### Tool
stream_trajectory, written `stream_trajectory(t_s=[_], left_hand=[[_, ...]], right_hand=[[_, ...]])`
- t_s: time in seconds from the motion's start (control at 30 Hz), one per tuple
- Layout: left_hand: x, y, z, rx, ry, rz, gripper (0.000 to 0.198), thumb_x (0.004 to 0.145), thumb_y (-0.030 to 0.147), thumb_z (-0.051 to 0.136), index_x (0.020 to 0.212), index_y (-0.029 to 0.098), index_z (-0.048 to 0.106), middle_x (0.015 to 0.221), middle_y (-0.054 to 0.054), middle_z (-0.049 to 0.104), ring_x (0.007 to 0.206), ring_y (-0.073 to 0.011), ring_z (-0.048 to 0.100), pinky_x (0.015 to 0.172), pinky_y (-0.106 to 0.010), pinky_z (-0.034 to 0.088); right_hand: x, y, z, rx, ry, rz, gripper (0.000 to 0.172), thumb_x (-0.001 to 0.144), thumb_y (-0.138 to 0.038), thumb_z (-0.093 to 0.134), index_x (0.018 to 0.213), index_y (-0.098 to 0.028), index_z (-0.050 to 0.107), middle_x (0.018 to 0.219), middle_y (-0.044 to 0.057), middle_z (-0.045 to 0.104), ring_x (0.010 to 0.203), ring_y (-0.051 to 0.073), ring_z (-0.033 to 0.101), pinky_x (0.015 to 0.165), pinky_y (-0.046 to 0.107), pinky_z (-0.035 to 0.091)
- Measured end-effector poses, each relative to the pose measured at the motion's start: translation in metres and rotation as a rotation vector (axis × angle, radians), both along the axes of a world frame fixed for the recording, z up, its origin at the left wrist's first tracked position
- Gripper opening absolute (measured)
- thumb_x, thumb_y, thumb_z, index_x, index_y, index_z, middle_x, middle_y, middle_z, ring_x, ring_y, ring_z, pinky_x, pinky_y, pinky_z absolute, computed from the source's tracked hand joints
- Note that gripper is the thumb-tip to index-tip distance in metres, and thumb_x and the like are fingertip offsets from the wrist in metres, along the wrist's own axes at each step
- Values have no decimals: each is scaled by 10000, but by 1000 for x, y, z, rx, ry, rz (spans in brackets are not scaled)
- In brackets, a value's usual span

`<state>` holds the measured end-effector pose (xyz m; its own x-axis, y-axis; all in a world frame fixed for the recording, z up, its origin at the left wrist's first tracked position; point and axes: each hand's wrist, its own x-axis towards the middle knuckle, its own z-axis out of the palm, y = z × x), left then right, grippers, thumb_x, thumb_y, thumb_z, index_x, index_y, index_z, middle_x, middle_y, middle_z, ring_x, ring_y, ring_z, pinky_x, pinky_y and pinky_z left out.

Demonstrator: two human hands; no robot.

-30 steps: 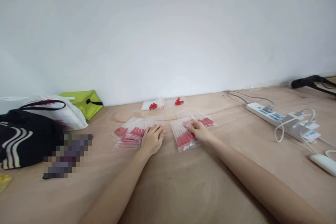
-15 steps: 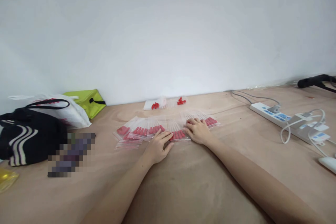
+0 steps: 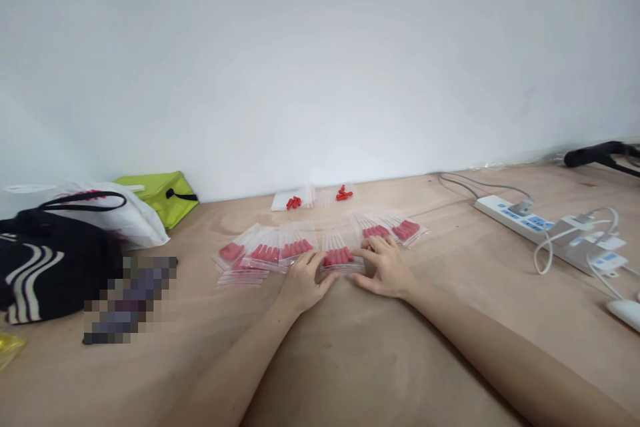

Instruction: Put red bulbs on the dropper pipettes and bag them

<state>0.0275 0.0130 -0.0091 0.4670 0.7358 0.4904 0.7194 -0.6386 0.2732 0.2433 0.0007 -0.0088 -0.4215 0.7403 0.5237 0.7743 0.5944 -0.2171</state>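
Clear zip bags with red pieces inside lie fanned out in overlapping groups across the wooden table. My left hand [image 3: 303, 281] is open, its fingertips at the left edge of the middle bags [image 3: 339, 255]. At the right edge of those same bags is my right hand [image 3: 384, 267], open with thumb and fingers apart. More filled bags [image 3: 265, 252] spread to the left, and another group [image 3: 406, 228] lies beyond my right hand. Loose red pieces [image 3: 294, 203] rest on flat bags near the wall, with a second small pile [image 3: 344, 193] beside them.
A black bag with white stripes [image 3: 55, 267], a white plastic bag [image 3: 135, 213] and a green bag [image 3: 163, 197] stand at the left. At the right, a white power strip [image 3: 515, 219] with plugs and cables lies on the table [image 3: 350, 360].
My right hand has moved slightly nearer to me, its thumb now spread toward the middle bags. More of the right-hand bags shows. My left hand has shifted slightly right.
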Motion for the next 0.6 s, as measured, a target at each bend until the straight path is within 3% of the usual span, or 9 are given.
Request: stream_trajectory(t_s=[0.13,0.6], left_hand=[[-2,1,1,-47,-12,-50,183,751,324,558,874,190,542,821,-40,597,762,-184,579,676,-299,478],[-4,2,1,-174,-196,-136,156,747,209,554,900,186,530,864,-30,582,752,-138,599,695,-275,531]], right_hand=[[-25,6,-1,2,-55,-30,216,780,-294,506,952,-228,619,916,50,564,841,173,488,724,320,260],[-43,23,-8,-56,-60,-114,176,782,-345,536,877,-242,642,888,39,594,825,181,513,712,304,336]])
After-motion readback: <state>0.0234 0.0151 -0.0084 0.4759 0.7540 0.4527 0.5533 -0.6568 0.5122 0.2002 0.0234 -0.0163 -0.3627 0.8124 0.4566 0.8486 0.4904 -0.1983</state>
